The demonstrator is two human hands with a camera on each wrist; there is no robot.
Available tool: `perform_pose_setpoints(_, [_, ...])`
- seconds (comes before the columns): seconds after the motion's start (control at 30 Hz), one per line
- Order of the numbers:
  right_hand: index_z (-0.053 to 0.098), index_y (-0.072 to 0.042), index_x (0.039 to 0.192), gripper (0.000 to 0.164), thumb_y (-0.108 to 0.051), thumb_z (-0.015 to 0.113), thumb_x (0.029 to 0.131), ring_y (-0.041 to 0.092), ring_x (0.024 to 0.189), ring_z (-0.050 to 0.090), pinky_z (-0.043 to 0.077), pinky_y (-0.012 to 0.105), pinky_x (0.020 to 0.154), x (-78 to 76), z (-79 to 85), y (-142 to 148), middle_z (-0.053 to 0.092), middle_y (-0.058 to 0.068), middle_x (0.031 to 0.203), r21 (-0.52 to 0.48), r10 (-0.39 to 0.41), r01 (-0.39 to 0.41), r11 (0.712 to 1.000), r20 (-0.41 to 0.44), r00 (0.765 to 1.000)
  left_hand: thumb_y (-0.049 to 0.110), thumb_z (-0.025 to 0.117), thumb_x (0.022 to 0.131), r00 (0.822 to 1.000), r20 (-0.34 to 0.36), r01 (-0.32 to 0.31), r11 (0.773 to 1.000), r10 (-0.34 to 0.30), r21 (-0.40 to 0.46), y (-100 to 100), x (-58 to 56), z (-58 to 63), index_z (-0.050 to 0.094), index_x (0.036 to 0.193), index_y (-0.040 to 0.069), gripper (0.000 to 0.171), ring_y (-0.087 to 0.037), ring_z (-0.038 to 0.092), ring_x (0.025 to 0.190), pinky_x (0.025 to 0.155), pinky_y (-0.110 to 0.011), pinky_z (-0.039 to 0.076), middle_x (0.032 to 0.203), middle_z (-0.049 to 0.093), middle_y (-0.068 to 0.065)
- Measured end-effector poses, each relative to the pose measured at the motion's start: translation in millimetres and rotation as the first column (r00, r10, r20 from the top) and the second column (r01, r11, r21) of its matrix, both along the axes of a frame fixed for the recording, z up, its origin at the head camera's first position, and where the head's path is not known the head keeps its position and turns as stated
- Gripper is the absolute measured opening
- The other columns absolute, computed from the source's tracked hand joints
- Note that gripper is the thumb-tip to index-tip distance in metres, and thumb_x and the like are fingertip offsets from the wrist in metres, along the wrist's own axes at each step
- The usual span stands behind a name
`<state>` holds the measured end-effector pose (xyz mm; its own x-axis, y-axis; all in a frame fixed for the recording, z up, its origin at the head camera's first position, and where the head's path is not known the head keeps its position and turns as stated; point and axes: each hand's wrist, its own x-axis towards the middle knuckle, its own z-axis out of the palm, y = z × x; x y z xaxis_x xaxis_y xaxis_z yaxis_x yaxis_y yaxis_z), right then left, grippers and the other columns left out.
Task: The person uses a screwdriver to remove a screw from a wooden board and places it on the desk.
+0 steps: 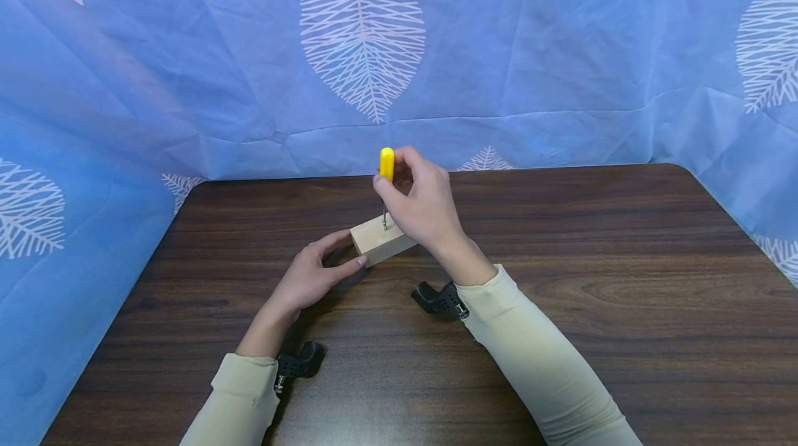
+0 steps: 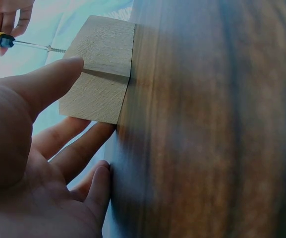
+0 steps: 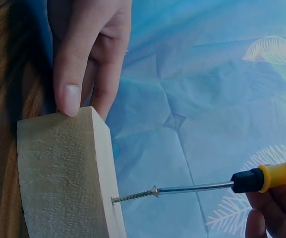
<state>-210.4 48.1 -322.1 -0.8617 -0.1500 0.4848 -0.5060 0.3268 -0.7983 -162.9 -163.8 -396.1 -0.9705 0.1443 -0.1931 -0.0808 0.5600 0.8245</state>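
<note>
A pale wooden block (image 1: 386, 251) lies on the table, its left end pinched between the thumb and fingers of my left hand (image 1: 307, 278). My right hand (image 1: 429, 205) grips the yellow handle of a screwdriver (image 1: 386, 163), which points straight down over the block. In the right wrist view a threaded screw (image 3: 133, 196) stands out of the block's top face, only its point in the wood. The metal shaft of the screwdriver meets the screw's head. From the left wrist side, the block (image 2: 100, 44) shows its end between thumb and fingers.
The dark wood-grain table (image 1: 623, 335) spreads around both arms. Behind it hangs a blue cloth (image 1: 542, 51) with white leaf prints. Black wrist devices (image 1: 302, 361) are fixed at both cream sleeves.
</note>
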Motion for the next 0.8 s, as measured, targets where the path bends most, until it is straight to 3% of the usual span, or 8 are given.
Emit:
perform_pose_setpoints(0.27, [0.076, -0.010, 0.098, 0.020, -0.029, 0.080, 0.100, 0.013, 0.081, 0.066, 0.057, 0.030, 0.075, -1.8, -2.7, -1.2, 0.068, 0.003, 0.093, 0.050, -0.011, 0.015, 0.999, -0.097, 0.995, 0.040, 0.076, 0.102, 1.000, -0.001, -0.001, 1.000, 0.001, 0.002, 0.0, 0.0, -0.2, 0.049, 0.162, 0.020, 0.069, -0.037, 0.040, 0.159, 0.127, -0.069, 0.030, 0.164, 0.054, -0.010])
perform_pose_setpoints(0.53, [0.073, -0.010, 0.117, 0.027, -0.023, 0.083, 0.097, 0.014, 0.086, 0.076, 0.063, 0.034, 0.082, -0.2, -0.4, -0.8, 0.082, 0.004, 0.101, -0.013, -0.020, 0.019, 1.000, -0.065, 0.998, 0.041, 0.076, 0.101, 1.000, 0.003, -0.001, 1.000, 0.001, 0.006, 0.5, -0.3, -0.7, 0.049, 0.162, 0.020, 0.070, -0.037, 0.040, 0.159, 0.128, -0.069, 0.030, 0.164, 0.054, -0.010])
perform_pose_setpoints(0.8, [0.070, -0.008, 0.112, 0.019, -0.017, 0.078, 0.098, 0.017, 0.088, 0.076, 0.063, 0.037, 0.085, 0.5, -0.3, -1.6, 0.082, 0.006, 0.100, -0.024, -0.027, 0.025, 0.999, -0.081, 0.996, 0.042, 0.076, 0.101, 1.000, 0.009, -0.008, 1.000, 0.008, 0.002, -0.1, -0.2, -1.5, 0.049, 0.162, 0.021, 0.070, -0.037, 0.040, 0.159, 0.128, -0.068, 0.030, 0.164, 0.054, -0.009])
